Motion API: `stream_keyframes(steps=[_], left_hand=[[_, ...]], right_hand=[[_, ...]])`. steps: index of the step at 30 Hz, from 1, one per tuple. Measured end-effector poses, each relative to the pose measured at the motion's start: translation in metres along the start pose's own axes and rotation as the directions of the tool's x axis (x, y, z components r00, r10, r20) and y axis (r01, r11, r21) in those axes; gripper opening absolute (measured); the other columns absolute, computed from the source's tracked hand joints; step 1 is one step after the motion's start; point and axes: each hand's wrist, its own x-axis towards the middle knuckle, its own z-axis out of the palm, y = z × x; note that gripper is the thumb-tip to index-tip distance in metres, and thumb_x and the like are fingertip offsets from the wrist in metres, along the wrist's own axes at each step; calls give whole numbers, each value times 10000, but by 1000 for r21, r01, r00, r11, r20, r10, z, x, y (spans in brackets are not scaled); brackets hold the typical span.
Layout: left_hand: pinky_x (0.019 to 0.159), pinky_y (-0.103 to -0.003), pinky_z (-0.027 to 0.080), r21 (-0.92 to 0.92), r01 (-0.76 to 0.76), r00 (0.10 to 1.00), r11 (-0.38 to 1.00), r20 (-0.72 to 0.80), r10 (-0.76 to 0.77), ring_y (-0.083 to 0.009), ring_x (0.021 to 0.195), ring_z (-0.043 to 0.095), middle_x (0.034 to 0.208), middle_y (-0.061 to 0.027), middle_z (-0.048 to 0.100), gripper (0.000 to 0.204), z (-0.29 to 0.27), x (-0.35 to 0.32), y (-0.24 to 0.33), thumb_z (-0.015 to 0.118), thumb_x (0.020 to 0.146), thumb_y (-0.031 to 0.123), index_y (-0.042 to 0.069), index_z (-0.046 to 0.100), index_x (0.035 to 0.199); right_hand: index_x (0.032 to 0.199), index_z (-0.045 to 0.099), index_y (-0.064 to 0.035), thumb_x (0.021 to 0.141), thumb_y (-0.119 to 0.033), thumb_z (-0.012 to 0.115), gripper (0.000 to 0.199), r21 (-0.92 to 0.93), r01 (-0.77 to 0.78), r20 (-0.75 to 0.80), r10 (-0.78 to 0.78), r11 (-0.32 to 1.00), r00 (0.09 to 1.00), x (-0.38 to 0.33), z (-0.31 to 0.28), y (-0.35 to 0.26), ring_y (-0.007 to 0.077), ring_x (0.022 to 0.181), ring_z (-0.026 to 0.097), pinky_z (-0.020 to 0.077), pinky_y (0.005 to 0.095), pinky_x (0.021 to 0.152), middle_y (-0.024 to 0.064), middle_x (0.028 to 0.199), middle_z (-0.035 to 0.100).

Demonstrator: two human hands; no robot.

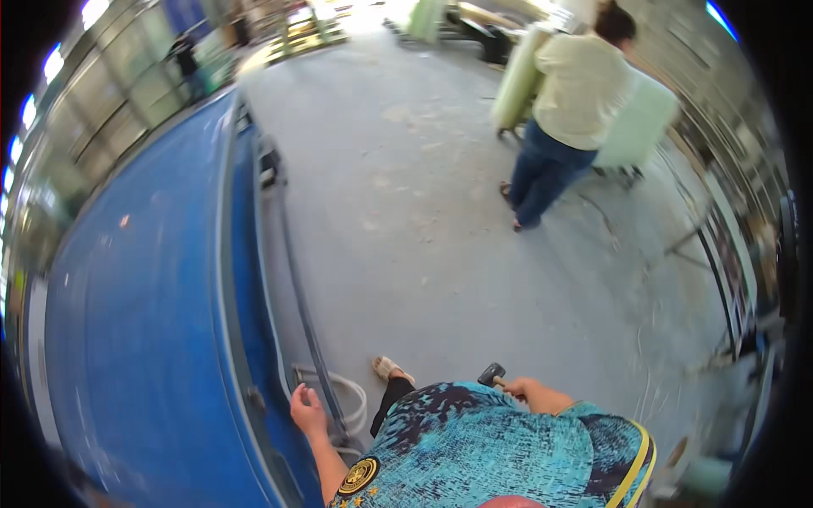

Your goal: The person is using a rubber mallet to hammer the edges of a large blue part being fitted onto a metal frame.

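In my right hand [527, 391], at the lower middle, a mallet [491, 374] with a dark head and a short light wooden handle is gripped beside my body. The fingers wrap round its handle, and the head points away from me. My left hand [308, 410] hangs beside the long edge of a large blue-topped table [144, 279]. Its fingers are loosely apart with nothing in them. The hand looks apart from the table rim.
A white hose or cable loop [354, 398] hangs below the table's side. Ahead on the right, a person [576, 102] in a light top stands between pale green panels [642, 123] on wheels. Another person [184, 61] is far left. Pallets [306, 35] lie at the back.
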Motion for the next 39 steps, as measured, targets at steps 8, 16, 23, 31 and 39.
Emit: stream_keyframes(steps=[8, 16, 23, 31, 39], left_hand=[[1065, -474, 563, 40, -461, 882, 886, -83, 463, -380, 1184, 734, 1264, -192, 782, 359, 135, 461, 190, 750, 1027, 230, 6, 768, 1307], [1041, -535, 559, 514, -206, 913, 833, -204, 352, -423, 1203, 699, 1266, -184, 755, 391, 283, 879, 179, 738, 1040, 319, 79, 734, 1348], [936, -542, 584, 693, 18, 904, 721, -320, 285, -413, 1123, 715, 1172, -169, 757, 367, 431, 1043, 279, 710, 1062, 356, 56, 743, 1271], [878, -484, 587, 366, 5, 870, 930, -460, 177, -364, 984, 739, 1063, -158, 772, 369, 507, 1244, 330, 664, 1107, 382, 41, 760, 1211], [896, -389, 625, 180, -9, 844, 984, -526, 104, -275, 976, 792, 1118, -158, 832, 340, 676, 1721, 520, 663, 1142, 298, -10, 796, 1199]], right_hand=[[968, 720, -24, 981, -540, 751, 518, 205, -52, -11, 55, 977, 998, -33, -98, -216, 281, 756, 657, 570, 522, 707, 164, 821, 662], [985, 755, -59, 961, -534, 748, 476, 114, -27, 82, 17, 993, 997, 90, -291, -556, 286, 815, 685, 572, 519, 759, 154, 869, 708], [1077, 799, -75, 959, -546, 733, 490, -37, 40, 21, -39, 999, 999, 176, -625, -851, 298, 876, 714, 577, 532, 805, 154, 931, 757], [1119, 737, -33, 1003, -509, 694, 492, -45, 123, -258, -130, 991, 957, 236, -998, -1261, 333, 669, 692, 553, 527, 596, 157, 866, 719], [956, 660, -22, 1042, -253, 636, 247, 545, 111, -190, -7, 831, 982, 271, -1220, -1631, 288, 517, 583, 495, 510, 490, 149, 743, 653]])
